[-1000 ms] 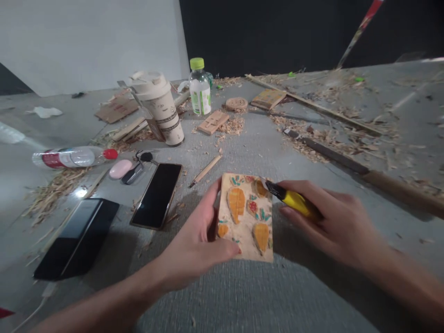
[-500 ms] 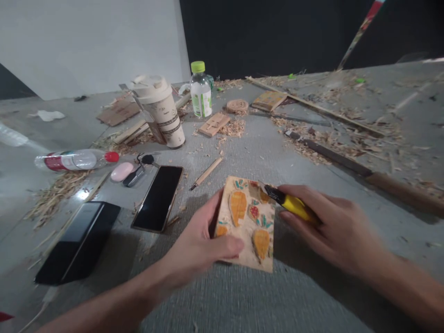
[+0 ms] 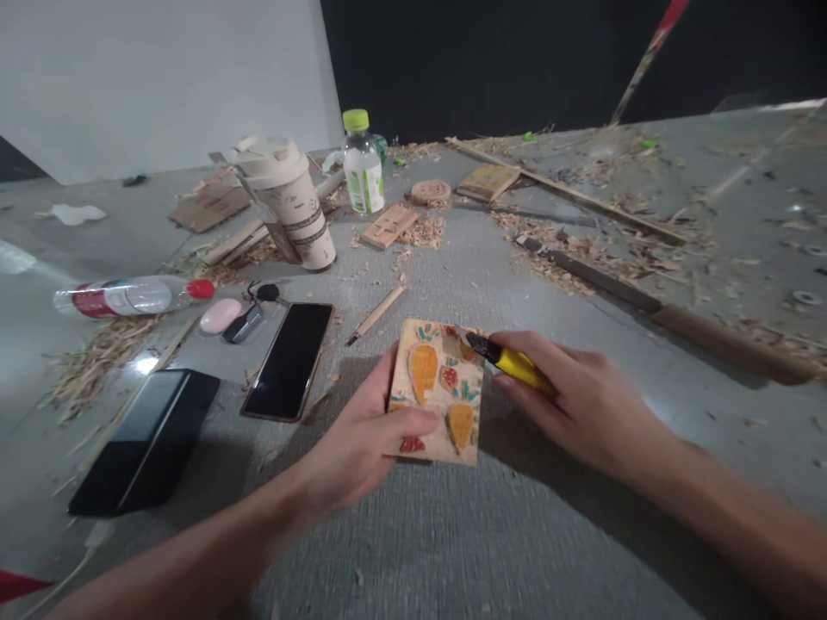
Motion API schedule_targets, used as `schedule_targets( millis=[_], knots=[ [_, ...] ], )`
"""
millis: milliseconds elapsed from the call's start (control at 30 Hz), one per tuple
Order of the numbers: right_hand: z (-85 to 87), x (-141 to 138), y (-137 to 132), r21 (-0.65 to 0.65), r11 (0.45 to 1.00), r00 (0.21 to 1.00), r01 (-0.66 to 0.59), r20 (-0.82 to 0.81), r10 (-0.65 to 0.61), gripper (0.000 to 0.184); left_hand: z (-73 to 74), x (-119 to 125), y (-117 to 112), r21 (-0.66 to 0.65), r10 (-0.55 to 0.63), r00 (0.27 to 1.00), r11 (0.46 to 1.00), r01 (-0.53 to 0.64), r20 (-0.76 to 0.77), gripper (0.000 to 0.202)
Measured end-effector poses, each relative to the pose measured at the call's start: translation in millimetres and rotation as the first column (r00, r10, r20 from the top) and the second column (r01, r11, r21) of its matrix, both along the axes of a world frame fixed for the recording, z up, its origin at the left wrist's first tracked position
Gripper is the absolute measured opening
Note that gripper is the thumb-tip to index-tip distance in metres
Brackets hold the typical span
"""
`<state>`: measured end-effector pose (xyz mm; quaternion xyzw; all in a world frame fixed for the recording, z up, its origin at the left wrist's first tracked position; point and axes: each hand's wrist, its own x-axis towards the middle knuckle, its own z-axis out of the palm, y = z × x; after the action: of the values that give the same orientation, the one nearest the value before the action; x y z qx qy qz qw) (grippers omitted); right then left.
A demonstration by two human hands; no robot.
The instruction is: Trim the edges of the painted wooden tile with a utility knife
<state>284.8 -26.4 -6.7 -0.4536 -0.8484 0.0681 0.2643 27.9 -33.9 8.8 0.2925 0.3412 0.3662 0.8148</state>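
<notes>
Holding: left hand (image 3: 358, 430), clasping the plaque by its left edge, thumb (image 3: 419, 421) across the lower face. Plaque (image 3: 442, 396): carved, painted with carrots (image 3: 424, 370), held over the surface (image 3: 388, 551), right of the phone (image 3: 289, 362); whether it rests there, cannot tell. Right hand (image 3: 575, 383): wrapped round the yellow knife (image 3: 520, 368), blade (image 3: 461, 334) at the plaque's upper right. Depth of bite: cannot tell.

Hazards, as judged:
1. Skidding blade, from too much push or uneven grain; could score a carrot, or reach the thumb if drawn downward.
2. Turning plaque, from a grip on one side only; the cut would stray.
3. Chipped edge, from prying near the rim.
4. Snapped blade, from sideways twisting.
</notes>
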Motion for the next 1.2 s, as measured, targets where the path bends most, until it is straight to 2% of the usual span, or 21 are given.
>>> schedule_targets(
  millis=[200,300,467,567,800,933,1067,1200],
  knots=[
    [4.9,-1.7,-5.2,0.054,0.998,1.000,-0.021,0.017,0.020,0.029,2.2,-2.1,1.8,0.086,-0.007,1.000,0.996,0.008,-0.017,0.092],
    [7.1,-4.7,-11.8,0.035,0.994,0.995,-0.101,0.004,0.101,0.030,0.2,-2.7,3.4,0.158,0.001,0.999,0.987,0.005,-0.040,0.082],
    [11.0,-14.9,-19.6,0.043,0.980,0.980,-0.197,0.044,0.195,0.033,-7.2,-3.8,4.4,0.220,-0.095,0.995,0.971,0.096,-0.016,0.058],
    [12.4,-20.1,-19.8,0.055,0.976,0.976,-0.209,0.072,0.204,0.039,-8.0,-4.3,3.9,0.227,-0.110,0.992,0.966,0.120,-0.059,0.049],
    [14.2,-25.6,-21.3,0.070,0.972,0.968,-0.225,0.125,0.215,0.032,-4.1,-1.6,2.9,0.288,-0.093,0.970,0.945,0.157,-0.224,0.043],
    [12.7,-25.7,-22.7,0.066,0.973,0.965,-0.220,0.157,0.208,0.028,-4.8,-0.4,3.2,0.305,-0.075,0.970,0.941,0.146,-0.232,0.050],
    [12.7,-25.7,-24.3,0.073,0.976,0.966,-0.207,0.176,0.191,0.024,-3.8,-0.1,4.1,0.308,-0.083,0.969,0.939,0.154,-0.232,0.048],
    [16.8,-28.1,-26.2,0.043,0.981,0.970,-0.189,0.162,0.180,0.017,-3.1,-0.1,3.0,0.282,-0.038,0.968,0.953,0.110,-0.249,0.050]
  ],
)
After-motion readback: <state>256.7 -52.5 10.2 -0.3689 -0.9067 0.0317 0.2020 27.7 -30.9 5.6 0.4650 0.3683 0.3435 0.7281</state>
